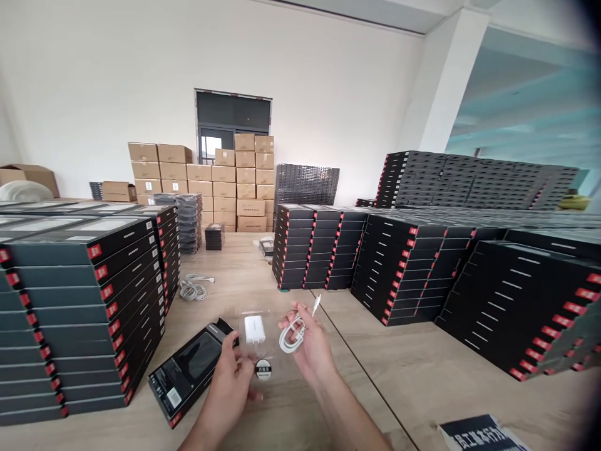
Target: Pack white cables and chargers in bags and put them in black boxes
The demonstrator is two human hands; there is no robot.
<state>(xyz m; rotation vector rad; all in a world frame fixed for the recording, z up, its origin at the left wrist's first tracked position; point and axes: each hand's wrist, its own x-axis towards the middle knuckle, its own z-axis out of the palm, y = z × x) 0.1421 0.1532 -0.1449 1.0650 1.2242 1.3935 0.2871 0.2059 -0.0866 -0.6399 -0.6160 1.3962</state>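
A coiled white charging cable [292,335] is held in my right hand [315,344], its plug end pointing up past the fingers. My left hand [231,379] has its fingers closed at the near left edge of a clear plastic tray [276,360], whose outline is faint. In the tray lies a white charger plug [254,328] with its prongs towards me. A round black-and-white label [263,369] shows just below it. Partly behind my left hand, a black retail box [188,369] lies on the table with its far end flap open.
Tall stacks of black boxes with red corners stand on the left [126,300] and on the right [389,269]. Another coiled cable [193,288] lies beyond the open box. A printed sheet [481,433] sits at the front right. Brown cartons [223,188] are piled at the back.
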